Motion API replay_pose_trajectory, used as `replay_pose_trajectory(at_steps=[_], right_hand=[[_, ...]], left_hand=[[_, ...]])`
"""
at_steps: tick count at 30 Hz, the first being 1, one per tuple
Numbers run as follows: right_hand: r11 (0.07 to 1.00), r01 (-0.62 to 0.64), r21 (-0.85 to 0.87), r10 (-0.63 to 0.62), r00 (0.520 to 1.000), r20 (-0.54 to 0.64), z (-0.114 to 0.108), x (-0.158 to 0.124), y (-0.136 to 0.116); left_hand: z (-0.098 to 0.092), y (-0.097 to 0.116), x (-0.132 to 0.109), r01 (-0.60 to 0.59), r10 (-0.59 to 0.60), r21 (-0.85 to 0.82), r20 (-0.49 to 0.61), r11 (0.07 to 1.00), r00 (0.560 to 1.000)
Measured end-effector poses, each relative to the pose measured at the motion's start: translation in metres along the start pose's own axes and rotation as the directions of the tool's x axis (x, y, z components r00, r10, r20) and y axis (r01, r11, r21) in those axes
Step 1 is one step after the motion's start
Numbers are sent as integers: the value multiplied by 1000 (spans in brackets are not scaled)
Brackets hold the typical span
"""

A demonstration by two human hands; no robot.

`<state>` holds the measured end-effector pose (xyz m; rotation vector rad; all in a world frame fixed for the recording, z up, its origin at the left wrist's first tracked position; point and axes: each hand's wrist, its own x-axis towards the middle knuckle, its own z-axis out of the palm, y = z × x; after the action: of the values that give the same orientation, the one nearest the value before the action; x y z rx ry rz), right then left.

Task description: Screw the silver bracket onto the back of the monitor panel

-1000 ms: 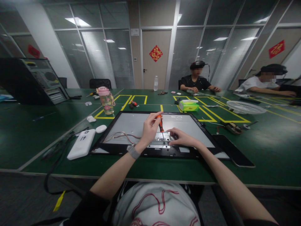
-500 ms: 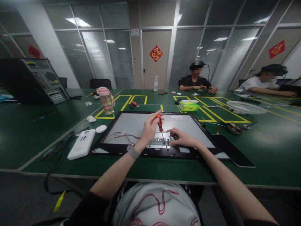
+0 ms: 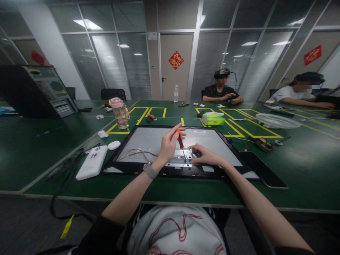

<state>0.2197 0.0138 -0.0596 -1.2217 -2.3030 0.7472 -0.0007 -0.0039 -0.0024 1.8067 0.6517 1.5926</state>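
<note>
An orange-and-black screwdriver (image 3: 180, 139) leans in my left hand (image 3: 170, 143), its handle between thumb and fingers, with some fingers stretched upward. Its shaft points down at a metal bracket (image 3: 179, 165) on the back of a flat display panel (image 3: 143, 138). At the bracket's right end my right hand (image 3: 203, 154) rests with curved fingers and thumb gripping its edge, close to the screwdriver tip. Whether a screw sits under the tip is too small to tell. Thin wires (image 3: 138, 151) run from the bracket's left side across the panel.
Left of the panel are a white power bank (image 3: 92, 163), a white oval case (image 3: 114, 145) and a pink-lidded bottle (image 3: 120, 115). A black phone (image 3: 262, 170) lies to the right. Beyond are a tissue pack (image 3: 213, 119), a white fan grille (image 3: 277, 121) and two seated people.
The screwdriver handle has turned slightly in my left hand, which stays in nearly the same place. My right hand has not visibly moved. A person across the table has shifted their hands.
</note>
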Motion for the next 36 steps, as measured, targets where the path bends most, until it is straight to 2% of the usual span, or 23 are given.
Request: replay_pose_trajectory(at_steps=[2,8,11,15,17,21,27,30,33,36], right_hand=[[1000,-3,2,3,1000,5,0,0,-1],[1000,5,0,-5,1000,3,-1,0,-3],[1000,0,-6,0,1000,1,-1,0,-2],[1000,8,-8,-8,1000,5,-1,0,-3],[1000,11,-5,-11,1000,6,-1,-1,-4],[1000,0,-2,0,1000,9,-1,-1,-3],[1000,2,2,-2,1000,13,-1,0,-2],[1000,-1,12,1,1000,15,-1,-1,-4],[1000,-2,18,2,1000,6,-2,-1,-6],[1000,-4,13,4,1000,4,-2,-1,-6]], left_hand=[[2,0,0,10,-10,-19,0,1000,1000],[1,4,1,-77,82,144,-33,987,996],[-1,2,1,-83,82,77,27,994,996],[1,-4,1,19,-15,-59,72,998,997],[3,-5,0,43,-41,-37,36,998,999],[2,-5,0,-10,12,88,-25,996,1000],[3,-6,0,-6,7,-14,92,1000,996],[5,-2,-3,-58,55,144,25,988,998],[5,4,-5,-127,139,327,-12,937,990],[2,5,-4,-153,155,346,21,926,988]])
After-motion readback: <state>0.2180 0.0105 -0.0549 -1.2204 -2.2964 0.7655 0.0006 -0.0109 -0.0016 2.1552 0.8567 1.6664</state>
